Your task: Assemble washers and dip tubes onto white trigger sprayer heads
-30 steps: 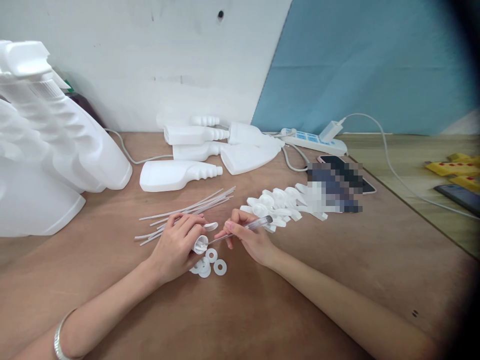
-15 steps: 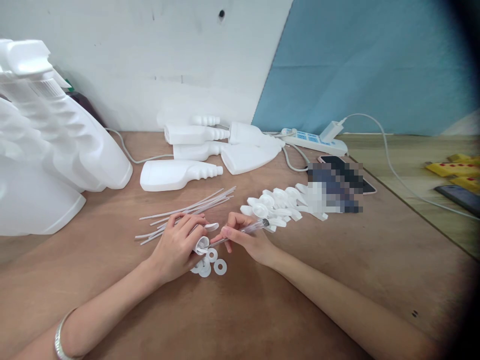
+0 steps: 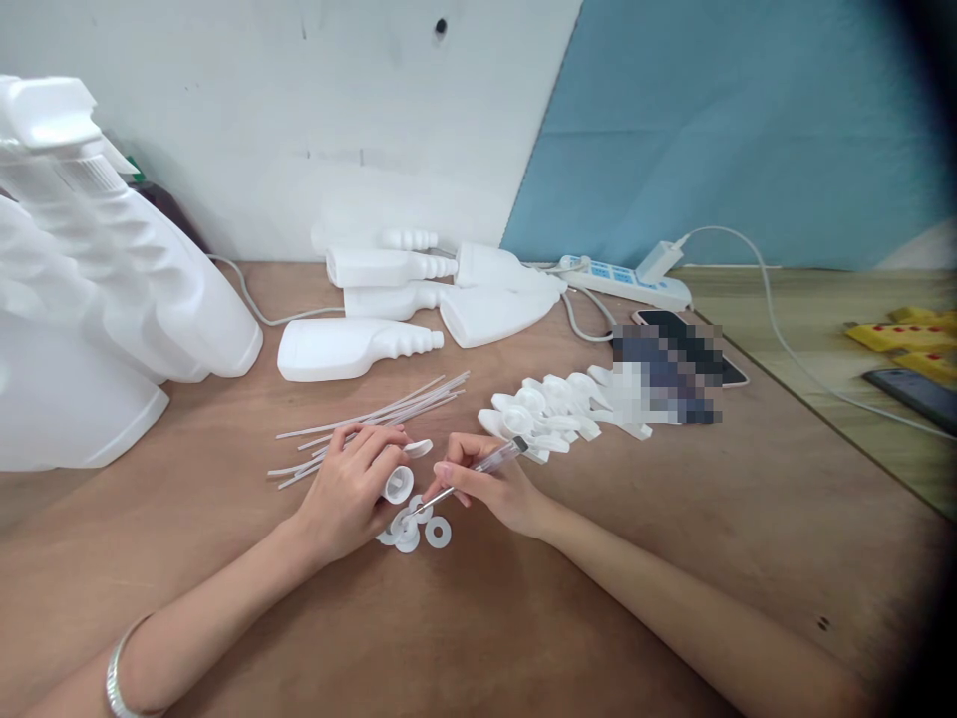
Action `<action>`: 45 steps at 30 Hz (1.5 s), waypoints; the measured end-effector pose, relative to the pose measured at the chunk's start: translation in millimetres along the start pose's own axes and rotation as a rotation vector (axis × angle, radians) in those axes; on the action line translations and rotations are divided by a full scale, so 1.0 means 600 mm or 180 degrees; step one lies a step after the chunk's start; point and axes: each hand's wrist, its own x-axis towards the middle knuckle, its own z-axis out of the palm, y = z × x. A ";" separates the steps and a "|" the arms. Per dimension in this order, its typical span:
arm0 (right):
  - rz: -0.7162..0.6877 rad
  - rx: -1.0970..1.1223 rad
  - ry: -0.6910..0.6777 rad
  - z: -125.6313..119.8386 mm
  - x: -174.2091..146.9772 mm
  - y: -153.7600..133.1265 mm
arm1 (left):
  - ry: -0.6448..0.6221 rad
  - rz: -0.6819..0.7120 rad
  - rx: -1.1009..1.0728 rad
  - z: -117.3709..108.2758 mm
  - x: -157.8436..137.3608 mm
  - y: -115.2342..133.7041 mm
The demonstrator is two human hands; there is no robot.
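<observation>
In the head view my left hand (image 3: 348,491) is closed around a white trigger spray head (image 3: 399,484), its round open collar turned toward the right and up. My right hand (image 3: 485,481) grips a small screwdriver (image 3: 489,459) with a clear handle, dark end cap and thin metal shaft. Its tip points down and left to the loose white ring washers (image 3: 438,533) on the table, beside the collar. The tip seems to touch one washer, which stands tilted. Fingers hide part of the spray head.
Behind my left hand lie thin white tubes (image 3: 374,411). More spray heads (image 3: 545,404) are heaped to the right. White bottles (image 3: 359,349) lie farther back, and others (image 3: 186,299) stand at left. A power strip (image 3: 628,283) and phone (image 3: 673,339) are at the back right.
The screwdriver tip has moved from the collar's mouth down to the washers, and its handle has tilted up more steeply. My left hand keeps the spray head nearly in place; the collar's inside shows more clearly.
</observation>
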 end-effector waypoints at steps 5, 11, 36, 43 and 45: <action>0.0008 -0.0092 0.0025 -0.001 0.000 0.003 | 0.0088 -0.0041 0.0011 -0.003 0.001 0.001; 0.0086 -0.0098 0.0008 0.000 -0.002 0.001 | 0.0447 -0.0135 -0.0124 -0.009 0.003 0.005; 0.0079 0.0373 -0.0298 -0.013 -0.007 0.012 | 0.0745 0.0005 -0.0831 -0.013 -0.009 0.006; 0.0033 0.0306 -0.0231 -0.009 -0.004 0.010 | 0.0892 0.0379 -0.0702 -0.014 -0.008 0.008; 0.0038 0.0253 -0.0193 -0.006 -0.002 0.011 | 0.1047 0.0435 -0.0716 -0.012 -0.011 0.007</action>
